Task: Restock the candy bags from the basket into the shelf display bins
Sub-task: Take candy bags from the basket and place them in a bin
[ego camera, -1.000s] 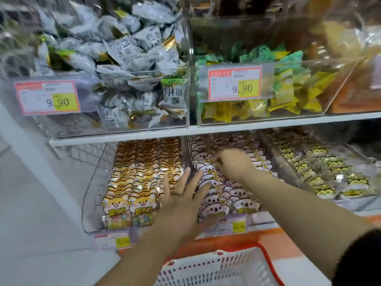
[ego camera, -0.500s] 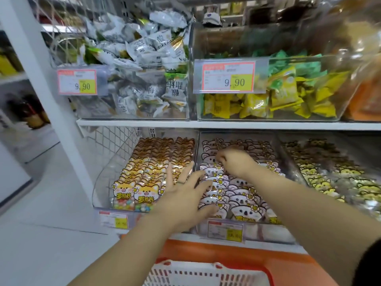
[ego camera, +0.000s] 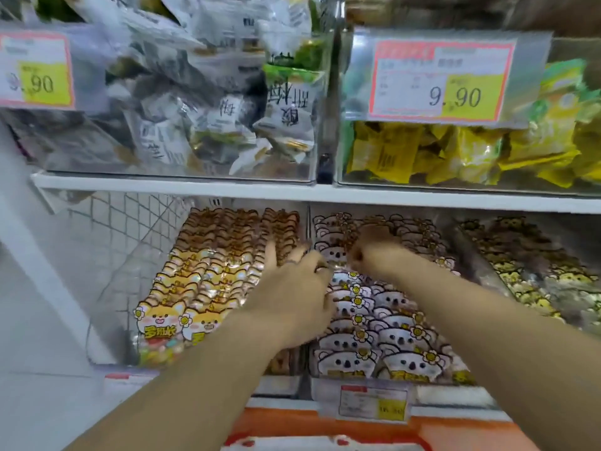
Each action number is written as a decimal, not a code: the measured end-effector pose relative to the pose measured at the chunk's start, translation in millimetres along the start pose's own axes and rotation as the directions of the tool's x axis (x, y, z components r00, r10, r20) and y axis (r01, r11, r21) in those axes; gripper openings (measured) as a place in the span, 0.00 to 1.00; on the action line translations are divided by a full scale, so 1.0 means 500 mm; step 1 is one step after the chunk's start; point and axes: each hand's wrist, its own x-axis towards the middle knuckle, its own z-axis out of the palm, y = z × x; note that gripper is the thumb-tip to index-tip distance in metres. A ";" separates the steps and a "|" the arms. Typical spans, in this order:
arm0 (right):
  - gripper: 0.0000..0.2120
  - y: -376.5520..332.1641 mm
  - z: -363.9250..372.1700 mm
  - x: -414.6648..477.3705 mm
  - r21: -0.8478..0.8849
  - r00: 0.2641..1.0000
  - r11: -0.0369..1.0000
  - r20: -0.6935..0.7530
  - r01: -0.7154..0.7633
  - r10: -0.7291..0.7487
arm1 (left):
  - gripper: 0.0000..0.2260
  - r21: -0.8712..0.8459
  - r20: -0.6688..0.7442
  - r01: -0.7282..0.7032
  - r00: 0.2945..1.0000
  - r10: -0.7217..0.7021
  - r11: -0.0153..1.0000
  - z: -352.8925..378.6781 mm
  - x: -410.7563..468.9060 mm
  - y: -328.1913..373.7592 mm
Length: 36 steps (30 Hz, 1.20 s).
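Candy bags line shelf, apparently white.

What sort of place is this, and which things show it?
Most likely a shop's sweets aisle: price tags reading 9.90 on clear display bins, neat rows of candy bags, and a basket below.

Both forearms reach forward; left hand spreads its fingers at the left edge of the koala bags; right hand curls knuckles-up over their back rows, fingertips hidden

Candy bags in bins below shelf
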 end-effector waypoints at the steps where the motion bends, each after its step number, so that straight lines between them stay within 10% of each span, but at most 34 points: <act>1: 0.09 -0.003 -0.004 -0.011 0.003 1.000 1.000 -0.012 0.007 -0.007 | 0.22 -0.022 -0.003 -0.004 1.000 0.004 1.000 0.000 -0.001 0.000; 14: 0.07 0.004 0.031 -0.083 0.271 0.911 0.953 -0.413 0.137 -0.014 | 0.23 -0.132 0.054 0.095 0.995 -0.089 0.987 0.003 -0.017 0.027; 19: 0.08 0.004 0.004 -0.054 0.281 0.975 0.958 -0.224 0.051 0.014 | 0.23 -0.135 0.067 0.206 0.978 -0.199 0.969 0.002 -0.021 0.049; 24: 0.08 0.013 -0.007 -0.079 0.256 0.926 0.936 -0.348 0.243 -0.145 | 0.22 -0.057 0.069 0.304 0.951 -0.300 0.951 -0.003 -0.021 0.073; 30: 0.04 -0.003 -0.065 -0.047 0.241 0.992 0.964 0.025 0.115 -0.125 | 0.28 -0.033 0.129 0.385 0.917 -0.378 0.922 -0.005 -0.010 0.090; 36: 0.05 -0.012 -0.019 -0.053 0.247 0.971 0.948 -0.177 0.201 -0.160 | 0.26 -0.061 0.146 0.426 0.898 -0.415 0.902 -0.004 -0.009 0.100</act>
